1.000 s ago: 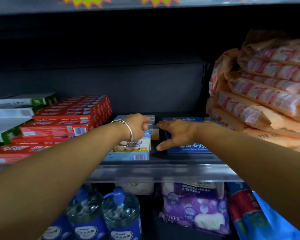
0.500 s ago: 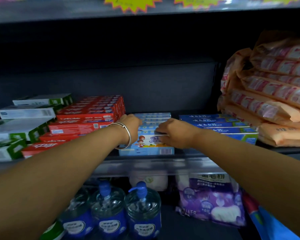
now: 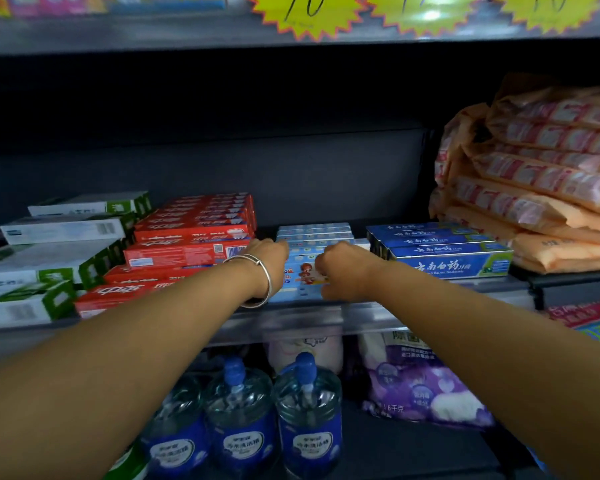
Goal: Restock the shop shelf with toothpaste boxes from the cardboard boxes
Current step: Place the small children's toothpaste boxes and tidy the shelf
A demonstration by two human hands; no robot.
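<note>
Left hand (image 3: 269, 259) and right hand (image 3: 340, 271) grip light-blue toothpaste boxes (image 3: 303, 271) on shelf (image 3: 413, 306).

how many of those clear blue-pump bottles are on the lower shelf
3, side by side below the toothpaste shelf: left bottle partly behind the left forearm, middle bottle, right bottle. More may be hidden behind the arm.

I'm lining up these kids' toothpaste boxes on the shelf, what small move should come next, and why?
Probably nudge the light-blue cartoon-printed toothpaste box straight back. Both hands, left and right, grip its ends, and it sits at the shelf's front lip, ahead of the matching light-blue row behind.
</note>
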